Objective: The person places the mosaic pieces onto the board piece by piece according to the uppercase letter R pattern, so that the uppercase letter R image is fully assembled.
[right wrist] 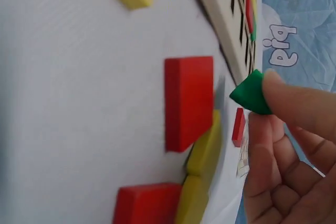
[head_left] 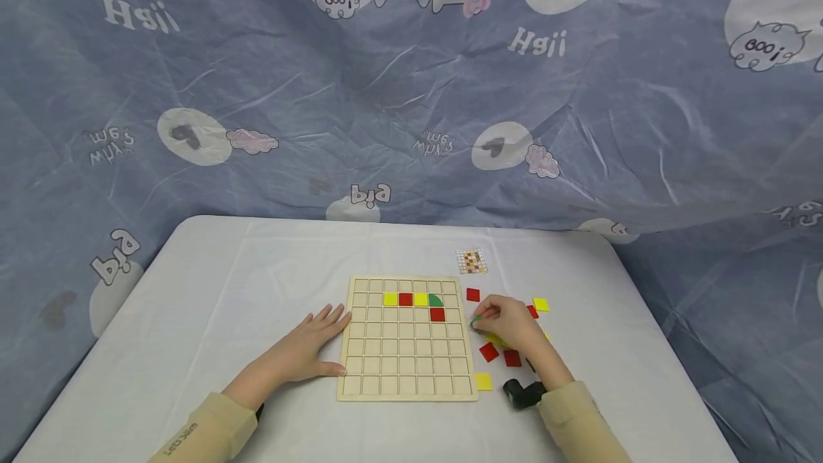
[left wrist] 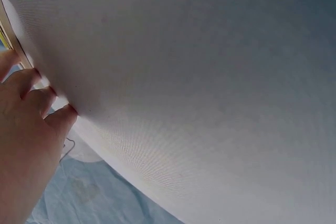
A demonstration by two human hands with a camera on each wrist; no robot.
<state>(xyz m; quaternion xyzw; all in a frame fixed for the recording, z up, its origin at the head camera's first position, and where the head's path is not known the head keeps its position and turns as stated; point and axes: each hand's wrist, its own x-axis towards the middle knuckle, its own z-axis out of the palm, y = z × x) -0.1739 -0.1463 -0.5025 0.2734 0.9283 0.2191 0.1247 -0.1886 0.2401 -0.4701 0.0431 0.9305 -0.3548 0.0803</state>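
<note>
Between thumb and fingers my right hand pinches a green quarter-round tile, just off the right edge of the wooden grid board. My left hand lies spread at the board's left side, fingertips and thumb right at its edge. Near the top of the board a row holds a yellow tile, a red tile, another yellow tile and a green quarter-round tile. Under that green one sits a red tile.
Loose red tiles and yellow tiles lie right of the board, some partly hidden by my right hand. A small printed pattern card lies behind the board. A black object is beside my right wrist. A patterned cloth hangs behind the table.
</note>
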